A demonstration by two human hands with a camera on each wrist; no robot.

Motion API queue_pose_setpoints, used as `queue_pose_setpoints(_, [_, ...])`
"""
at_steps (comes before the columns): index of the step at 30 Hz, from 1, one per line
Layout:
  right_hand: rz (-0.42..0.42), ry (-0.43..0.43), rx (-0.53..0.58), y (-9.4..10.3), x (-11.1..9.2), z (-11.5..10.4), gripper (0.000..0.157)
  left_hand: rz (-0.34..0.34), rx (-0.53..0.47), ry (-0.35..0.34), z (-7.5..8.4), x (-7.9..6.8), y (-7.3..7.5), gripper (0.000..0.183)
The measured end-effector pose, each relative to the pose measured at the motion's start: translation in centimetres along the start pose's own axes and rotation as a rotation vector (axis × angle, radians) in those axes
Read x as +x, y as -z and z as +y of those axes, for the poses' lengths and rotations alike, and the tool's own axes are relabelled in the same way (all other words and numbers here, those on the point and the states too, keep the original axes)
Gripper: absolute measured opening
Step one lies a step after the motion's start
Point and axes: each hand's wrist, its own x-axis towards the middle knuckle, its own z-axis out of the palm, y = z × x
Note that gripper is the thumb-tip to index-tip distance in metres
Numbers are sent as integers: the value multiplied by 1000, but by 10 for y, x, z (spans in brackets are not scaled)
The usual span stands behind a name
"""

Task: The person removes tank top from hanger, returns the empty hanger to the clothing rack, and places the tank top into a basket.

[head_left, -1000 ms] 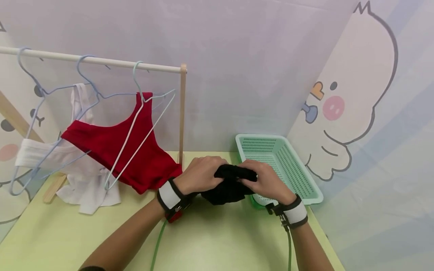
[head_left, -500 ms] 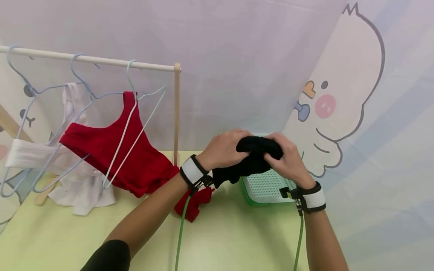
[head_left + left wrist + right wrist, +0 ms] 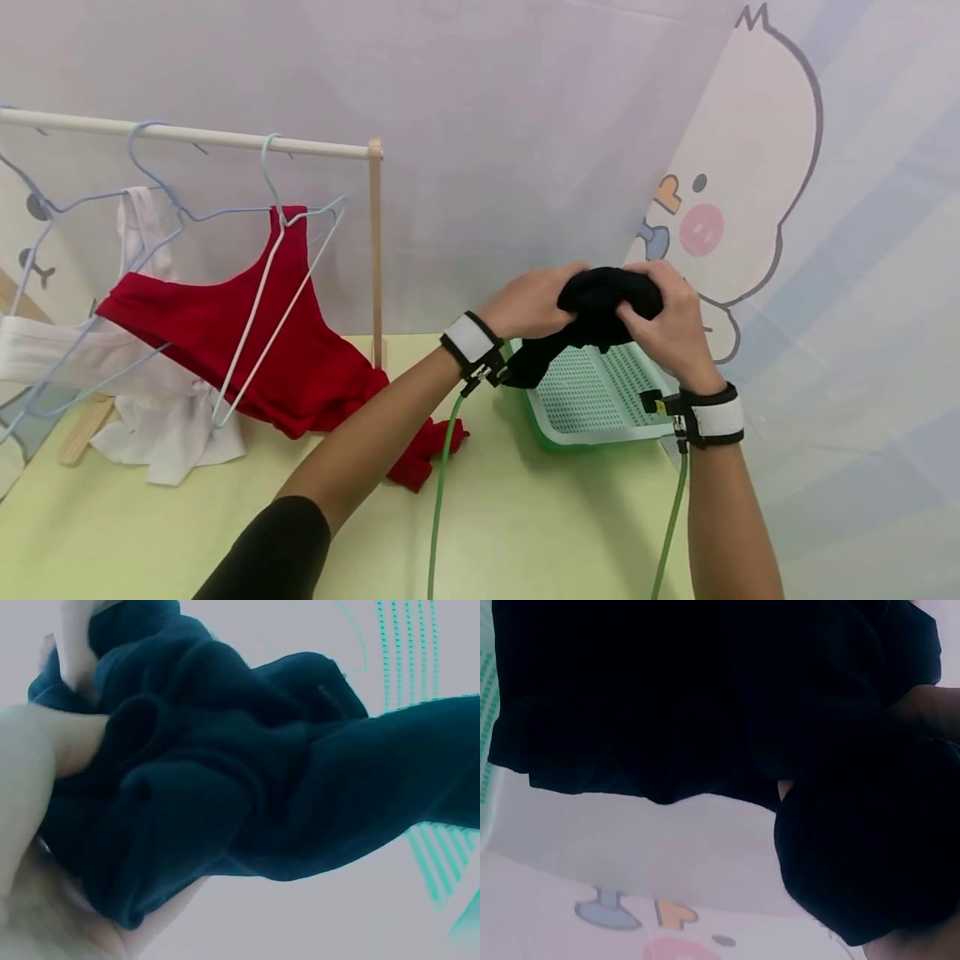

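Note:
A bunched black garment (image 3: 600, 312) hangs in the air between my two hands, above the green plastic basket (image 3: 581, 437). My left hand (image 3: 528, 302) grips its left side, and my right hand (image 3: 671, 325) grips the right side with the thumb in front. One flap of the cloth droops toward the left wrist. Up close in the left wrist view, the black cloth (image 3: 225, 765) lies in thick folds between thumb and fingers. Dark fabric (image 3: 630, 697) fills much of the right wrist view and covers most of the right fingers. Its exact kind cannot be made out.
Left stands a rack with a white bar (image 3: 322, 148) and wooden post (image 3: 376, 250). Hangers hang there, with a red top (image 3: 247, 333) and a white garment (image 3: 180, 433). Red cloth (image 3: 416, 462) lies on the yellow table (image 3: 525, 533). Green cables trail from both wrists.
Both hands have risen and moved right with the black garment, from beside the basket to above it. The red cloth on the table shows more now. The view has shifted slightly right.

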Motion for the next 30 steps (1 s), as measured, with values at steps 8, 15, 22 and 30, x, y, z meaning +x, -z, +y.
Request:
queue_pose_setpoints(8, [117,-77,-75,21,8,8,38,115,-16,-3,18,37,-19,59])
queue_pose_setpoints(15, [2,-180,-89,21,-7,39,37,74,-79,52,14,52,-54,57])
queue_pose_setpoints(22, [-439,-378,-163,4,-39,82,35,-132,-31,167,-6,45,-117,56])
queue_pose_setpoints(30, [-750,-446,-320,-22,-63,104,29,-456,259,213,3,37,-143,54])
